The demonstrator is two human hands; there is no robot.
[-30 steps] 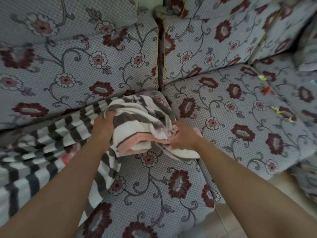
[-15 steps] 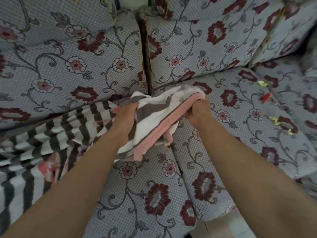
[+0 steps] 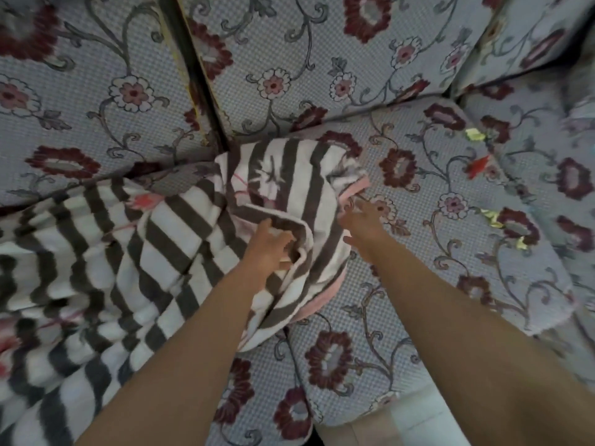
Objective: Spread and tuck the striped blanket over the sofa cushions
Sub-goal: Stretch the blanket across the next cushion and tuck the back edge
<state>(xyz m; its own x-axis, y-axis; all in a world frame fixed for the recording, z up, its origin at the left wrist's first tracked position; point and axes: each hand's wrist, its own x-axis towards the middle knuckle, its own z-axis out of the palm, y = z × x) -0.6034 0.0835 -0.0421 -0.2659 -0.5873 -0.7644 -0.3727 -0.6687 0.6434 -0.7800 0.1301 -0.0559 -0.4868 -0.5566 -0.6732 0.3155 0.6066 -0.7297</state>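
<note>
Looking down from the head view, no brand, label or readable writing shows on any fabric. The striped blanket (image 3: 180,239) lies bunched over the left seat cushion (image 3: 257,375), its folded end with a pink edge heaped across the seam onto the right seat cushion (image 3: 434,259), close under the back cushions (image 3: 289,59). The left hand (image 3: 269,249) has its fingers curled round a thick fold at the heap's middle. The right hand (image 3: 362,220) reaches to the heap's pink right edge with fingers stretched out and blurred; whether it pinches the cloth I cannot tell.
</note>
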